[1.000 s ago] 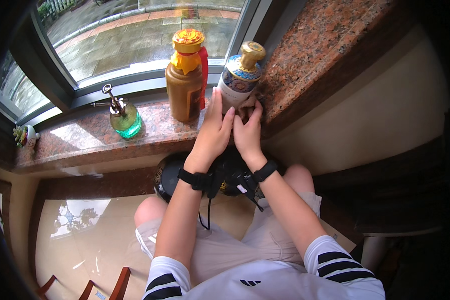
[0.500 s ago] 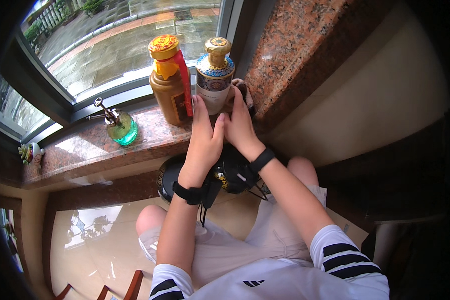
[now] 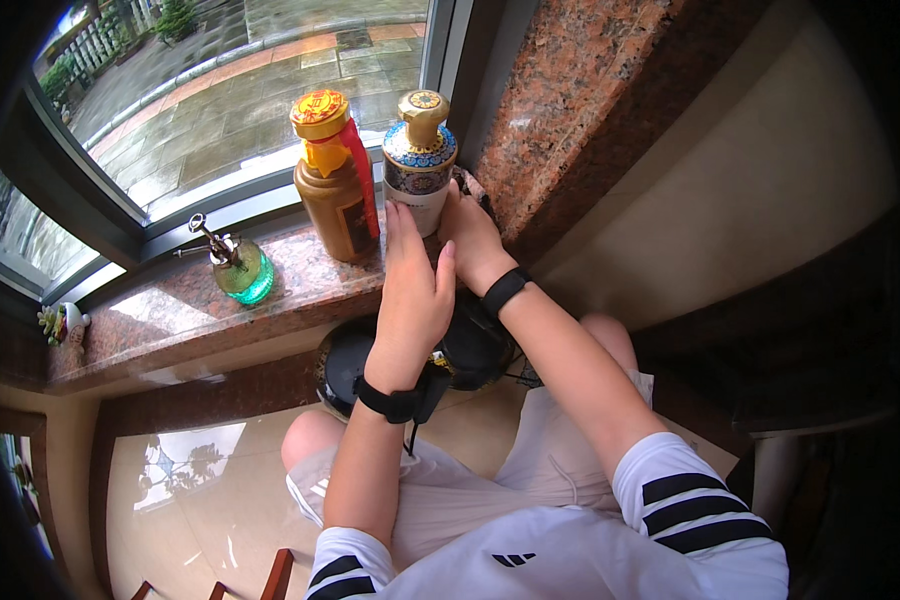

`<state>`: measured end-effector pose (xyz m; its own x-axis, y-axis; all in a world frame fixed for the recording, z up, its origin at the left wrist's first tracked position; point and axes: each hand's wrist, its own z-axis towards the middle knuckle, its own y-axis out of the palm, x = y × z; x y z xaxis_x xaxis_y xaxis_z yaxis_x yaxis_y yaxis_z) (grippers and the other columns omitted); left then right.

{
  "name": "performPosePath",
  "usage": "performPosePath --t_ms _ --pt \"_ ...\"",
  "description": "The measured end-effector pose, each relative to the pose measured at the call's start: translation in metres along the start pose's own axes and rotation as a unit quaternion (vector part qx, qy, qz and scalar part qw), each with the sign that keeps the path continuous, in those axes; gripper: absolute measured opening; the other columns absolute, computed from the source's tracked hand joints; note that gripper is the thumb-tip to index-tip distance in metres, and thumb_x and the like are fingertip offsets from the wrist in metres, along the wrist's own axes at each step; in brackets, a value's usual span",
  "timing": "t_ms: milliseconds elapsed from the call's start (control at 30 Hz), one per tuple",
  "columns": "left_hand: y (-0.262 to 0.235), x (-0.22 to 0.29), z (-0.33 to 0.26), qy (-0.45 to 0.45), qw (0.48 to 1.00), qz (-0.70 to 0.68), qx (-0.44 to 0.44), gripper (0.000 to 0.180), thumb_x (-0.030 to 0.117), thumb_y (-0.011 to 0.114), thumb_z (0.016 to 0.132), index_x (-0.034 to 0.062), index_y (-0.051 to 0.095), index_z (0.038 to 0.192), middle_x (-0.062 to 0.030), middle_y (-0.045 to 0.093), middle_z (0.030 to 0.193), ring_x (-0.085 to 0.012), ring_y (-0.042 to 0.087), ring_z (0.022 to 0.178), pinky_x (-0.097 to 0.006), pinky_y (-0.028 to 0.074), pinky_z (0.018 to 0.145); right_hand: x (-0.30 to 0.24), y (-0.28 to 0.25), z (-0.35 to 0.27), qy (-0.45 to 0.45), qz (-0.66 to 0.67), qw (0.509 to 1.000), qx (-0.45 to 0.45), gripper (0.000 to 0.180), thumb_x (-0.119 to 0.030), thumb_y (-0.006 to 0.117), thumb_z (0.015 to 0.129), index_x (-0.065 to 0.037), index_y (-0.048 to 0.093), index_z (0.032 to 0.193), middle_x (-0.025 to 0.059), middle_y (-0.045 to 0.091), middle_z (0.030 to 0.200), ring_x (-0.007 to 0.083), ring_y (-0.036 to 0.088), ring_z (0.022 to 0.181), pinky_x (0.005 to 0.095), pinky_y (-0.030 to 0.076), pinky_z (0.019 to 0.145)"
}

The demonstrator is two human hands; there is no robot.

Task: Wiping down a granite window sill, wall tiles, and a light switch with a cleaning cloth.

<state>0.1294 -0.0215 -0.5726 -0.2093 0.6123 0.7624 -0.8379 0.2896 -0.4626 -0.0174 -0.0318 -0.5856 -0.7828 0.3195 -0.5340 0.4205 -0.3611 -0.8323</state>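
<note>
White and blue-patterned, with a gold cap, the bottle [image 3: 417,178] stands on the speckled granite sill [image 3: 165,318] in the head view, upright near the corner, just to the right of the brown bottle [image 3: 336,205] with the yellow cap and red ribbon. Compared with a second ago, the whole scene sits further left in view, and the gap between the two caps looks narrower. Back then the right hand [image 3: 470,238] had its fingers bent at the foot of the white bottle and the two thumbs came close together; now that hand reaches further in along the bottle's right side, beside a pinkish-brown soft-looking thing [image 3: 478,190]. The green spray bottle [image 3: 242,272] and the small potted plant [image 3: 68,324] keep their places along the sill. The left hand [image 3: 413,290] points forward, back turned up and to the left, its fingers straight and together at the bottle's lower left, the thumb raised apart from them; it is loose, not clenched, and whether the fingertips touch the bottle cannot be told. The right hand's fingertips are partly hidden, so whether they grasp anything is unclear. The left forearm rises nearly straight from below, the right slants inward, each wrist wearing a black band [image 3: 388,402], above black rounded objects [image 3: 345,370].
</note>
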Motion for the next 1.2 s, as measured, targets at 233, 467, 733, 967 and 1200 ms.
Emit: performPosePath --t_ms 233,467,733,967,1200 --pt "-0.002 -0.005 -0.003 0.014 1.0 0.009 -0.006 0.067 0.017 0.054 0.1 -0.0154 0.022 0.149 -0.0394 0.022 0.155 -0.0484 0.023 0.147 -0.047 0.024 0.121 -0.004 0.003 -0.003 0.014 -0.056 0.997 0.048 0.021 -0.007 0.046 0.096 0.001 0.046 0.114 0.0305 0.065 0.1 0.0461 0.064 0.099 0.0511 0.054 0.081" --pt "-0.003 -0.004 -0.009 0.014 0.999 0.014 -0.027 0.066 0.018 0.054 0.101 -0.0155 0.023 0.149 -0.0388 0.023 0.155 -0.0473 0.023 0.148 -0.046 0.024 0.121 -0.002 0.002 -0.009 0.04 -0.076 0.995 0.046 0.022 -0.013 0.044 0.099 0.0 0.045 0.116 0.0286 0.066 0.102 0.0444 0.065 0.099 0.0512 0.055 0.081" --pt "0.0 -0.006 -0.009 0.007 0.999 0.006 -0.031 0.066 0.019 0.054 0.101 -0.0163 0.024 0.148 -0.0393 0.022 0.155 -0.0481 0.023 0.147 -0.047 0.023 0.121 0.002 -0.009 -0.069 0.0 -0.156 0.986 0.061 0.021 -0.012 0.052 0.097 0.004 0.052 0.111 0.0222 0.068 0.093 0.0375 0.071 0.081 0.0448 0.059 0.067" --pt "0.001 -0.002 -0.008 0.02 0.999 0.019 -0.025 0.065 0.018 0.055 0.1 -0.0168 0.025 0.147 -0.0396 0.021 0.155 -0.0489 0.024 0.146 -0.047 0.024 0.12 0.0 -0.021 -0.093 -0.045 -0.171 0.981 0.086 0.016 -0.006 0.055 0.093 0.003 0.053 0.106 0.0199 0.067 0.091 0.0351 0.071 0.08 0.0393 0.061 0.064" --pt "-0.008 -0.012 -0.016 0.006 0.999 0.035 -0.028 0.065 0.018 0.054 0.101 -0.0151 0.024 0.148 -0.0382 0.024 0.154 -0.0483 0.025 0.146 -0.047 0.026 0.12 -0.003 -0.011 -0.101 -0.055 -0.198 0.974 0.094 0.018 -0.006 0.055 0.091 0.002 0.055 0.108 0.0186 0.066 0.097 0.033 0.069 0.091 0.039 0.059 0.072"
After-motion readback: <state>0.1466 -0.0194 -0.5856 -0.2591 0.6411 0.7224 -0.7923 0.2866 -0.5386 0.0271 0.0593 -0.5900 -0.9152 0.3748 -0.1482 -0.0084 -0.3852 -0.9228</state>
